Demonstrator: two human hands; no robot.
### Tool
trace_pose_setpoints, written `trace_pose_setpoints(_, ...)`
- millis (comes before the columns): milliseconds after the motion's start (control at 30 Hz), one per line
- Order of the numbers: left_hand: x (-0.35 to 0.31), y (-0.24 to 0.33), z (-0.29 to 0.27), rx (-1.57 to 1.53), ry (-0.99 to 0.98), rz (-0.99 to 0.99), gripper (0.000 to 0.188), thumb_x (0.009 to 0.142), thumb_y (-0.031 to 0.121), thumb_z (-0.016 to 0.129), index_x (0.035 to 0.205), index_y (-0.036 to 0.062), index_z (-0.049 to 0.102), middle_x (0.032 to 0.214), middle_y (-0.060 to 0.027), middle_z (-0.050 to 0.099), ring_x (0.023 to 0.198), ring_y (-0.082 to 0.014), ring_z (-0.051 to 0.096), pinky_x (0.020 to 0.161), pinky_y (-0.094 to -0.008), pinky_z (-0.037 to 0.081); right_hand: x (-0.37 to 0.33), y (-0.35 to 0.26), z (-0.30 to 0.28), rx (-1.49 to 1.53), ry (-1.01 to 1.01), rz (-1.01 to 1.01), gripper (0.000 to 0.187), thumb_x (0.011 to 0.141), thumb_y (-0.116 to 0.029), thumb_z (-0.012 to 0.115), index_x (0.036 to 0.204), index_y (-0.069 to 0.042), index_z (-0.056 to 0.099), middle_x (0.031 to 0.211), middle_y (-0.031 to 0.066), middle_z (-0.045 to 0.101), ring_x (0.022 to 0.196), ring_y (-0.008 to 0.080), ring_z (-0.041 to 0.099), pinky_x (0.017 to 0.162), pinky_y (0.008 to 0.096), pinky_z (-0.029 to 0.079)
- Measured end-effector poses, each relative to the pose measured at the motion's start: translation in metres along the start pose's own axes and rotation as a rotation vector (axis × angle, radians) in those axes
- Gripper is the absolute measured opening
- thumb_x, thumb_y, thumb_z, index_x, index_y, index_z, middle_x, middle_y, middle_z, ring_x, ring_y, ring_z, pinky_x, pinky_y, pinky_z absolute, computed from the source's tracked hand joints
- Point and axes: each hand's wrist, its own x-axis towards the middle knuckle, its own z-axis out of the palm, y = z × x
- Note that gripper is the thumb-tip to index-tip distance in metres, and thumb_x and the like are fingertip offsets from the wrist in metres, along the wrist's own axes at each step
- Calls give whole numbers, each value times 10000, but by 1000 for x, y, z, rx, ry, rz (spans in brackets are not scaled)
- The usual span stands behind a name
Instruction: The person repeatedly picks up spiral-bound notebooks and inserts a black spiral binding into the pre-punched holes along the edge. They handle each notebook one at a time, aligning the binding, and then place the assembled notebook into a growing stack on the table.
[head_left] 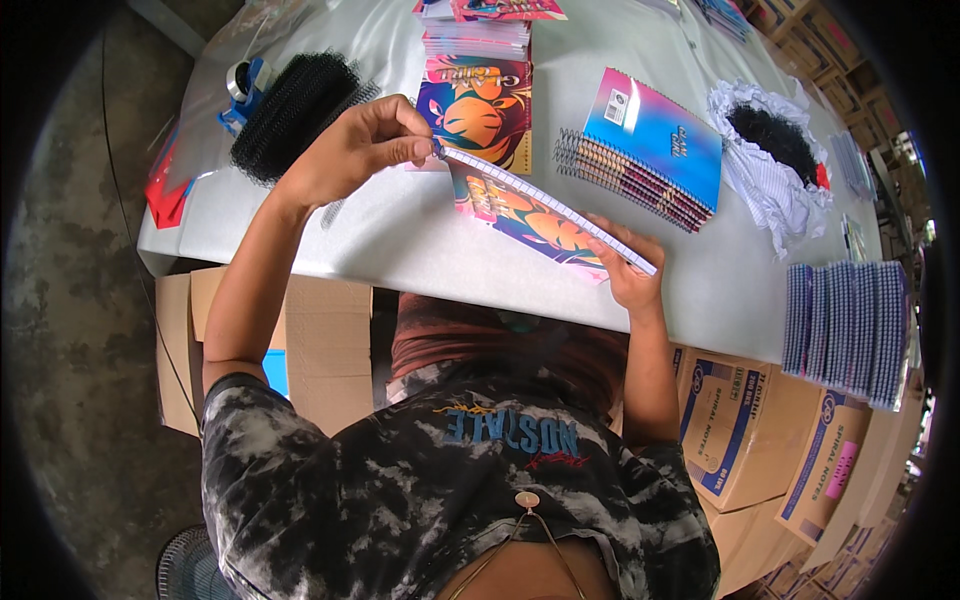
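Both hands are up on one colourful notebook [535, 215], holding it tilted on edge above the near side of the white table [400, 240]. Left hand [350, 150] has its fingertips closed in a pinch on the top corner of the punched edge; right hand [628, 268] is curled round the lower end, thumb on top. Just beyond the left hand, a stack of matching covers [478, 100] runs away up the table. Off to the left of that hand, a black bundle of spiral wire [290, 110], and past it a blue tape dispenser [245, 85] with something red [168, 200] at the table edge. Beyond the right hand, a pile of blue-and-pink spiral notebooks [650, 150], already bound, then crumpled white paper [775, 185] holding more black coils. To the right hand's right, a row of bound notebooks [848, 330] stands on edge. Cardboard boxes [745, 425] sit below, under the table.
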Motion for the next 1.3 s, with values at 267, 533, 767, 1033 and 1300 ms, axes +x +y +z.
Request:
trace_pose_setpoints(267,-10,14,-1,47,-146,-254,235,876,220,582,942,-4,604,912,-28,565,736,-71,441,673,-214,385,0,-2,-3,38,-38,58,245,807,15,597,1049,50,607,979,168,654,854,198,647,756,280,503)
trace_pose_setpoints(533,-13,28,6,933,-64,351,264,780,115,649,1020,32,577,1003,-105,587,927,-264,536,844,-365,414,-9,-4,10,58,36,116,264,818,12,587,1081,26,602,978,147,659,853,173,642,746,261,502)
trace_pose_setpoints(767,-14,36,13,1153,-139,272,315,708,120,690,993,51,574,933,-63,589,919,-249,540,848,-361,424,-8,-4,18,-79,10,13,379,727,140,527,1083,29,601,1025,160,642,894,224,648,774,274,511)
trace_pose_setpoints(1033,-15,42,16,1211,-3,490,250,667,109,705,854,70,544,884,-59,563,849,-237,537,731,-327,405,-13,-3,27,-97,56,-36,387,710,141,514,1071,33,605,1031,163,639,915,245,645,794,287,508)
trace_pose_setpoints(1300,-49,-85,46,1309,345,604,1002,707,733,429,1367,-1,260,1424,-272,162,1326,-458,65,1002,-631,17,-9,-19,43,-164,47,-52,336,723,100,538,1039,26,621,1005,164,646,890,256,652,774,290,508)
